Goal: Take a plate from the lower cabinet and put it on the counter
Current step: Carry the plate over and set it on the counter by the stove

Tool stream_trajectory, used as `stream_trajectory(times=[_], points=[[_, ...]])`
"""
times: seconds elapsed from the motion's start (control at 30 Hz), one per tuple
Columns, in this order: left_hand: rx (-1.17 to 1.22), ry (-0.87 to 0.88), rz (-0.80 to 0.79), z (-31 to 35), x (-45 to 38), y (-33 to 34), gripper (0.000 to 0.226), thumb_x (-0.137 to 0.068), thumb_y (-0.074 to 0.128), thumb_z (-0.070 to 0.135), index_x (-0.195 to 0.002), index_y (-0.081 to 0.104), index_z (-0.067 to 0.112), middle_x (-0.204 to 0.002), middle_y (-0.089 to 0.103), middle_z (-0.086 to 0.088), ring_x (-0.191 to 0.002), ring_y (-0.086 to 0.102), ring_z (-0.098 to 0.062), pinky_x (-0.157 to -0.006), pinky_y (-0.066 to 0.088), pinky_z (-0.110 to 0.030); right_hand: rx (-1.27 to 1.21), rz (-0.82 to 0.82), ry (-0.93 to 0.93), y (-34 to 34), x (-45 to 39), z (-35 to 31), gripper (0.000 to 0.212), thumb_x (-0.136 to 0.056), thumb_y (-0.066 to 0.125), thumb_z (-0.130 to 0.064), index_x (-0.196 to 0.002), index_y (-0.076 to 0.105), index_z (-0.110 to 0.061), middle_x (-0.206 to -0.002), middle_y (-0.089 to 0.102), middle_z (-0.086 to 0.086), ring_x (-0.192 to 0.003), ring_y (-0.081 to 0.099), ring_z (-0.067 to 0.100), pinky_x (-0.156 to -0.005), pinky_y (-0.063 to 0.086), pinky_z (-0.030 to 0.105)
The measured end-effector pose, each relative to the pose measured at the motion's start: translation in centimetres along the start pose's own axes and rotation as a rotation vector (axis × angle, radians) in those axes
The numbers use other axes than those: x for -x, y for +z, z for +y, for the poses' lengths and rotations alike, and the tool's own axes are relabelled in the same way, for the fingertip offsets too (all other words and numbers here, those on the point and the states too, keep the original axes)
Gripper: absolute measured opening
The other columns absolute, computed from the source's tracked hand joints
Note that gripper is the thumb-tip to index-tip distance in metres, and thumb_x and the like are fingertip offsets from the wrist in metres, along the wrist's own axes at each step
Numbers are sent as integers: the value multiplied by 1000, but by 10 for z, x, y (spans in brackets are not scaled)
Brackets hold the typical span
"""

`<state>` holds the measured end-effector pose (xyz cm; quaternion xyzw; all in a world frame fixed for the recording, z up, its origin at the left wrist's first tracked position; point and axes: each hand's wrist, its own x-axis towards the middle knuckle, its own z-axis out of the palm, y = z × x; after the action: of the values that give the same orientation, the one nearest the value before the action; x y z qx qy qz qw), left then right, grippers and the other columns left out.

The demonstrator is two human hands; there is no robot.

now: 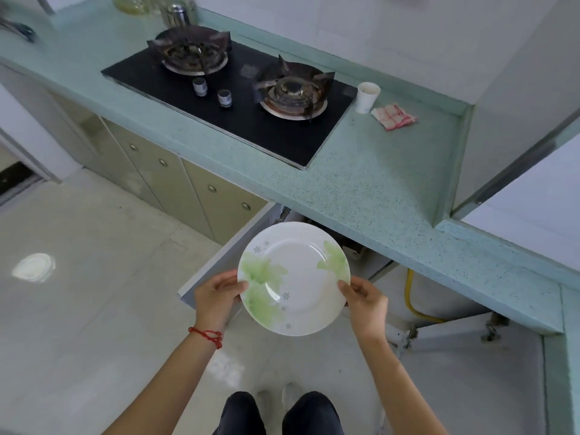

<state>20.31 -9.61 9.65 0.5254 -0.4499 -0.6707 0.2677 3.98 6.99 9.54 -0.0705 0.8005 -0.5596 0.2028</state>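
Note:
A round white plate with green leaf prints is held level in the air, below the front edge of the pale green speckled counter. My left hand grips its left rim and my right hand grips its right rim. Behind the plate the lower cabinet stands open, its white door swung out to the left. The cabinet's inside is mostly hidden by the plate and the counter.
A black two-burner gas hob is set into the counter. A white paper cup and a pink-white cloth lie right of it. A yellow gas hose runs under the counter. Shut cabinet doors line the left.

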Motion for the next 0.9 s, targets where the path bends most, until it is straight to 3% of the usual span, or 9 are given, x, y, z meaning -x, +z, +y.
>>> stream_trajectory(times=[0.1,0.17,0.23,0.37,0.47,0.57,0.7,0.9], points=[[41,13,74,-1,8,-12,24,-70,63,-12,-91,67,-1,-80,69,-5,-64,67,-13,-55,56,-19,13,-88,6,9,-4,-7,11,-78,67,-8,-75,70,-18,-68,70,-6,-59,63,4,-56,54,18],[74,15,135,-5,14,-21,25,-70,63,-13,-93,66,-3,-85,69,-12,-72,67,-23,-67,58,-29,31,-145,-11,16,-6,-11,21,-78,67,-6,-68,67,-25,-66,69,-4,-58,62,6,-60,54,25],[98,12,190,-10,20,-29,25,-71,63,-13,-94,66,-4,-91,68,-18,-80,64,-31,-76,57,-37,46,-199,-31,23,-8,-13,24,-78,67,-5,-66,66,-27,-66,68,-5,-57,61,4,-60,53,25],[162,12,297,-23,37,-47,24,-71,63,-11,-94,65,-3,-85,69,-12,-73,64,-26,-56,58,-21,86,-335,-64,39,-9,-12,12,-78,66,-3,-75,71,-14,-67,68,-6,-58,62,2,-57,54,19],[208,8,389,-35,50,-63,24,-71,64,-10,-93,67,0,-84,70,-10,-74,66,-25,-58,58,-22,120,-451,-101,55,-4,-12,26,-78,66,-4,-66,68,-27,-64,68,-9,-55,61,-1,-55,53,15],[230,11,491,-47,65,-83,23,-71,65,-8,-87,69,8,-84,71,-10,-75,67,-24,-60,59,-23,148,-559,-129,76,7,-12,29,-79,65,-4,-65,64,-31,-68,68,-1,-56,61,-1,-54,50,12],[276,5,611,-61,85,-117,24,-71,65,-7,-89,69,7,-85,71,-9,-76,68,-22,-60,59,-22,163,-677,-98,107,33,-11,26,-78,67,-7,-69,64,-32,-74,69,0,-68,64,14,-66,54,30],[336,-5,749,-76,104,-175,24,-71,64,-8,-83,69,13,-84,71,-8,-76,68,-22,-60,59,-22,197,-805,-89,158,79,-6,29,-78,67,-8,-63,66,-33,-57,68,-13,-57,62,2,-62,54,27]])
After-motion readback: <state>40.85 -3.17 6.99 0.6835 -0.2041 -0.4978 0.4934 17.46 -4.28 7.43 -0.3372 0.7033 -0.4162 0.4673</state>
